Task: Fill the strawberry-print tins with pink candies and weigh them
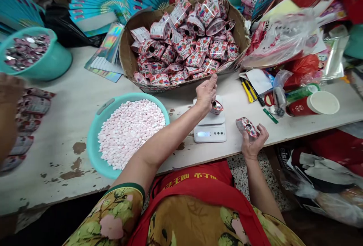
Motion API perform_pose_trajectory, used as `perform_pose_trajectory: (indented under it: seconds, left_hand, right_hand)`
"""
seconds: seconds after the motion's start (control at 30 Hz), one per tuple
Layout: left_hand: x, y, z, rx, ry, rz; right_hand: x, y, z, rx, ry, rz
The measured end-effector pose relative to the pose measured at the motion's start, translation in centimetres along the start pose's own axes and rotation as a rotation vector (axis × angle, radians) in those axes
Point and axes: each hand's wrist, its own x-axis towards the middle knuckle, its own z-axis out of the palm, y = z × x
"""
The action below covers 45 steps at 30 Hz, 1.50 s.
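Note:
Above a white digital scale (pixel 210 133), my left hand (pixel 206 92) is closed, its fingers curled; whether it holds anything is hidden. Just below its fingers a small printed pack (pixel 217 107) with a round opening rests on the scale's plate. My right hand (pixel 253 142) holds another printed pack (pixel 246 126) with a round opening, right of the scale and over the table edge. Left of the scale stands a turquoise basin (pixel 167 114) of small white and pink candies (pixel 132 130). Behind the scale a cardboard box (pixel 127 62) is heaped with similar packs (pixel 185 47).
Another person's hand (pixel 10 87) is at the far left, beside a row of packs (pixel 35 104) and a turquoise bucket (pixel 55 59). A red paper cup (pixel 300 107), cutters (pixel 249 90) and plastic bags (pixel 283 42) lie to the right.

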Motion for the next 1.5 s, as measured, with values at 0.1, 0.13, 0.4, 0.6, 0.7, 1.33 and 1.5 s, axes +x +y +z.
perform_pose_trajectory:
  seconds: [0.1,0.13,0.4,0.6,0.7,1.33,1.5]
  left_hand:
    - [0.7,-0.7,0.3,0.069,-0.010,0.093]
    - [0.8,-0.9,0.3,0.098,-0.016,0.117]
    - [0.6,-1.0,-0.4,0.109,0.035,0.184]
    - [0.4,-0.9,-0.5,0.113,0.019,0.159]
    - [0.4,-1.2,-0.4,0.115,0.013,0.195]
    - [-0.3,-0.3,-0.1,0.102,0.000,0.076]
    - [-0.2,-0.3,-0.5,0.111,0.011,0.098]
  right_hand:
    - [0.0,0.0,0.1,-0.026,-0.022,-0.060]
    - [0.0,0.0,0.1,-0.029,-0.029,-0.061]
    - [0.2,-0.5,-0.1,-0.011,-0.035,0.032]
    - [0.0,-0.6,-0.1,-0.010,-0.063,0.119]
    - [-0.1,-0.4,-0.1,-0.005,-0.052,0.105]
    - [-0.1,-0.5,-0.1,-0.022,-0.067,0.160]
    - [-0.3,-0.3,-0.1,-0.047,-0.058,0.163]
